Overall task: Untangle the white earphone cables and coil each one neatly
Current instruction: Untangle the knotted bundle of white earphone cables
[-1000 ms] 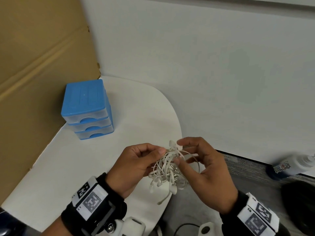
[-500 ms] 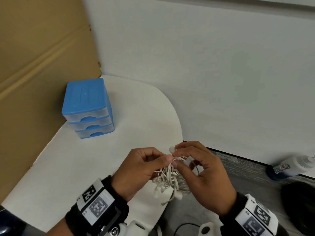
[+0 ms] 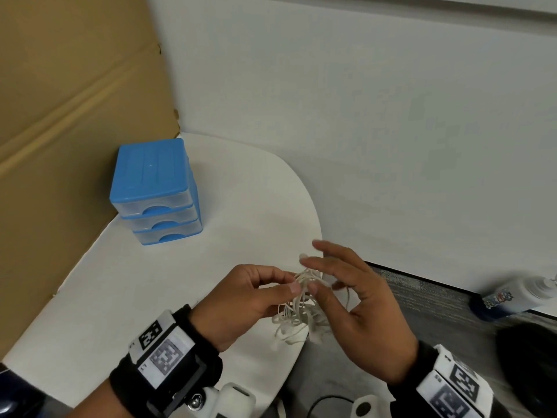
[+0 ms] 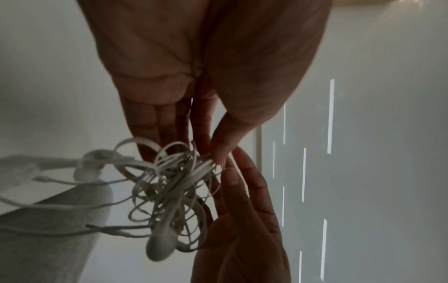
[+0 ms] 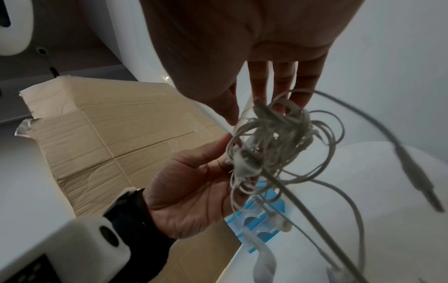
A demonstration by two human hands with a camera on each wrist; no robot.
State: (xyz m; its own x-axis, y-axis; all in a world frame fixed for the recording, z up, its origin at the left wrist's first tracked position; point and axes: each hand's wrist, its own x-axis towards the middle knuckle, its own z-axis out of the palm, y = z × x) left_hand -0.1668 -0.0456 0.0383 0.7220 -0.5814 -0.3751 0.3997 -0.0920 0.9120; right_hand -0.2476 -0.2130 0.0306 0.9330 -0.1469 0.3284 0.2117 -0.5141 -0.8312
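Both hands meet above the table (image 3: 187, 285) edge: the left hand (image 3: 241, 300) pinches the tangled cables (image 3: 298, 309) at the top, while the right hand (image 3: 361, 306) touches them with fingers spread and relaxed.

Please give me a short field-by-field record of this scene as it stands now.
cables: white earphone tangle, held in the air, not yet separated
left hand: pinches the tangle's top
right hand: thumb on the tangle, other fingers spread
table: white, below the hands
drawers: blue three-drawer unit on the table, shut
cardboard: stands left of the table
bottle: lies at far right
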